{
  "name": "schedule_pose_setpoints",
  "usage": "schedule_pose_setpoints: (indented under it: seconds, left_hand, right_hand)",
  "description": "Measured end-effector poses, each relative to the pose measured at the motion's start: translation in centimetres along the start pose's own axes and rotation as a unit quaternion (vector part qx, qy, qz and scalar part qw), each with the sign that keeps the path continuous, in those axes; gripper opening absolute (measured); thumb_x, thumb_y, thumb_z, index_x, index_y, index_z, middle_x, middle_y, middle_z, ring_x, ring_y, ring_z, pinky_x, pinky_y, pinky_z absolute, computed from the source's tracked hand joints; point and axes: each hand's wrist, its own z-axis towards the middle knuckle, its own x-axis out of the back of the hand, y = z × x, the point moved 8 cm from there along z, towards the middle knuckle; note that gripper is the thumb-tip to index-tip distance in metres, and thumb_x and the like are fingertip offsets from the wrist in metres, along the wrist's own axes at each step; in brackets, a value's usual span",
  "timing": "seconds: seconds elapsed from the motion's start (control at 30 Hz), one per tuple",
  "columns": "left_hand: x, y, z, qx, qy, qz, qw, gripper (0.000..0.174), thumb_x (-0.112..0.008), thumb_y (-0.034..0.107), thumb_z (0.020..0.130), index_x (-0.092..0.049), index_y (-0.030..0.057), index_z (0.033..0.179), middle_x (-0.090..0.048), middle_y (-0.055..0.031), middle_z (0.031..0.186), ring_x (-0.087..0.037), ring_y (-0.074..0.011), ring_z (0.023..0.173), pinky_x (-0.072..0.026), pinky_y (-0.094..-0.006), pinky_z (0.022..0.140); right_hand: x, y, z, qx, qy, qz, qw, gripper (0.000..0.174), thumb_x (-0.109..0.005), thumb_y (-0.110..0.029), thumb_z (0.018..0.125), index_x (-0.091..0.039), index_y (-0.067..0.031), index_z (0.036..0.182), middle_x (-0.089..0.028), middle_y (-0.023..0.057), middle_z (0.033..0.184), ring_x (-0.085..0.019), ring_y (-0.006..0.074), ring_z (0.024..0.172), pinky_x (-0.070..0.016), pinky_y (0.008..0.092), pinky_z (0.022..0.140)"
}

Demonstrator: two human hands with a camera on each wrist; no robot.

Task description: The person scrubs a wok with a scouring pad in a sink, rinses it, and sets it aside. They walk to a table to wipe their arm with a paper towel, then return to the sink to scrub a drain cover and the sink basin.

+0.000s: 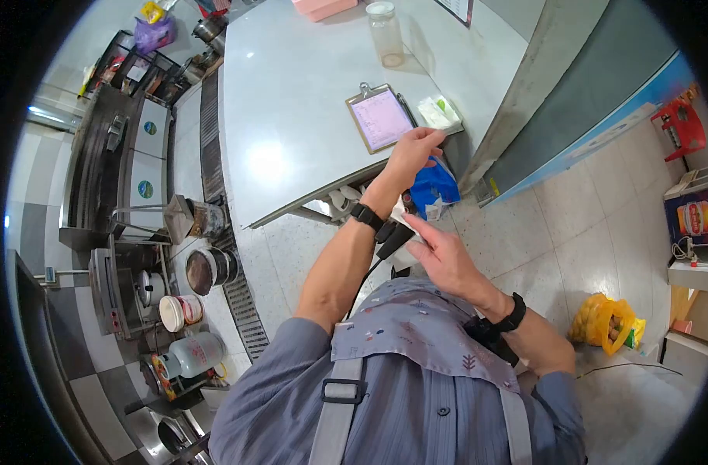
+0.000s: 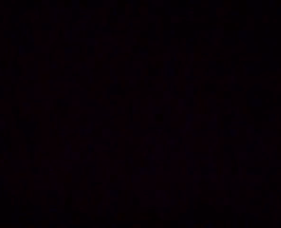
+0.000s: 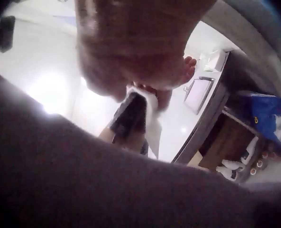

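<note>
My left hand (image 1: 413,157) is held out over the table's front edge with its fingers loosely bent and nothing visible in them. A black strap and a black camera (image 1: 394,239) sit on that wrist. With the right hand (image 1: 451,263) I pinch a white tissue (image 1: 401,211) against this camera. The right wrist view shows the tissue (image 3: 151,102) wrapped over the dark camera body (image 3: 132,111), under the right hand's fingers (image 3: 163,99). The left wrist view is fully black.
On the white table (image 1: 292,101) lie a clipboard (image 1: 383,120) with pink paper, a pen (image 1: 406,110) and a tissue pack (image 1: 439,113). A clear jar (image 1: 385,35) stands farther back. A blue bag (image 1: 434,188) hangs below the edge. A yellow bag (image 1: 602,324) sits on the floor at right.
</note>
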Motion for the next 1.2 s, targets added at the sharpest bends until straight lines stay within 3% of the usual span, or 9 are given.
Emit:
schedule_pose_setpoints:
  seconds: [0.1,0.3,0.53,0.63,0.73,0.9,1.0,1.07,1.2]
  left_hand:
    - [-0.4,1.1,0.4,-0.030,0.020,0.006,0.999,0.041,-0.068,0.036,0.094,-0.067,0.0024,0.117,-0.066,-0.0051,0.104,-0.062,-0.0146,0.093,-0.0498,-0.0296,0.075]
    - [0.4,1.2,1.0,-0.048,0.046,-0.001,0.998,0.040,-0.071,0.035,0.091,-0.070,0.0016,0.112,-0.067,-0.0045,0.096,-0.060,-0.0128,0.085,-0.0469,-0.0278,0.068]
    - [2.9,-0.1,0.7,-0.004,0.055,0.000,0.998,0.040,-0.070,0.037,0.094,-0.067,0.0065,0.121,-0.067,-0.0029,0.109,-0.064,-0.0157,0.099,-0.0497,-0.0296,0.075]
    - [3.1,-0.4,0.5,-0.018,0.059,-0.005,0.998,0.043,-0.070,0.039,0.092,-0.068,0.0043,0.117,-0.068,-0.0035,0.101,-0.063,-0.0142,0.092,-0.0504,-0.0312,0.074]
    - [3.1,-0.6,0.7,0.005,0.039,0.006,0.999,0.038,-0.069,0.036,0.095,-0.066,0.0070,0.119,-0.067,-0.0027,0.108,-0.065,-0.0167,0.098,-0.0511,-0.0312,0.076]
    - [4.8,0.4,0.5,0.001,0.047,-0.135,0.990,0.031,-0.067,0.034,0.097,-0.065,0.0073,0.114,-0.067,-0.0048,0.109,-0.067,-0.0191,0.100,-0.0529,-0.0329,0.078]
    - [5.3,1.5,-1.0,-0.013,0.015,-0.145,0.989,0.028,-0.065,0.032,0.099,-0.065,0.0073,0.113,-0.068,-0.0061,0.110,-0.068,-0.0207,0.102,-0.0539,-0.0344,0.080]
    - [5.0,2.4,-1.9,-0.014,-0.021,-0.150,0.988,0.027,-0.064,0.031,0.100,-0.065,0.0071,0.114,-0.069,-0.0067,0.111,-0.068,-0.0214,0.103,-0.0543,-0.0351,0.081]
    - [4.4,3.7,-3.9,-0.069,-0.097,-0.291,0.949,0.029,-0.060,0.030,0.102,-0.065,0.0056,0.117,-0.070,-0.0113,0.117,-0.069,-0.0255,0.107,-0.0562,-0.0387,0.084]
  right_hand:
    - [0.5,-1.4,-0.8,0.159,0.117,-0.066,0.978,0.034,-0.064,-0.010,0.097,-0.064,0.0004,0.129,-0.071,0.0244,0.112,-0.070,0.0390,0.100,-0.0552,0.0415,0.084]
    - [1.5,-1.6,-1.4,0.163,0.172,-0.090,0.967,0.020,-0.071,-0.006,0.091,-0.072,-0.0010,0.110,-0.074,0.0181,0.104,-0.073,0.0349,0.092,-0.0573,0.0381,0.077]
    - [2.6,-3.3,-3.0,0.203,0.095,-0.137,0.965,0.020,-0.071,-0.003,0.089,-0.072,-0.0009,0.109,-0.074,0.0162,0.100,-0.073,0.0328,0.089,-0.0580,0.0375,0.078]
    - [3.9,-4.1,-1.6,0.206,0.185,-0.152,0.949,0.023,-0.068,-0.001,0.089,-0.070,0.0010,0.112,-0.073,0.0181,0.108,-0.072,0.0339,0.096,-0.0577,0.0393,0.085]
    - [-0.8,-6.1,-0.8,0.367,0.113,-0.299,0.874,0.031,-0.060,-0.002,0.089,-0.066,0.0054,0.118,-0.066,0.0224,0.124,-0.065,0.0380,0.117,-0.0526,0.0438,0.101]
    - [-5.4,-5.2,-4.2,0.453,0.058,-0.318,0.831,0.032,-0.061,-0.009,0.086,-0.069,0.0030,0.116,-0.068,0.0193,0.121,-0.067,0.0342,0.114,-0.0553,0.0435,0.096]
    - [-5.9,-2.8,-4.9,0.415,-0.078,-0.254,0.870,0.029,-0.061,-0.007,0.090,-0.069,0.0021,0.117,-0.069,0.0180,0.120,-0.070,0.0345,0.109,-0.0577,0.0421,0.093]
    - [-3.3,1.6,-2.6,0.122,-0.027,-0.070,0.990,0.028,-0.060,-0.007,0.095,-0.069,0.0027,0.120,-0.071,0.0161,0.115,-0.072,0.0312,0.103,-0.0588,0.0381,0.089]
    - [-5.9,6.8,-0.6,-0.179,-0.108,0.309,0.928,0.028,-0.061,-0.009,0.098,-0.069,0.0013,0.123,-0.072,0.0155,0.112,-0.072,0.0254,0.102,-0.0577,0.0349,0.087]
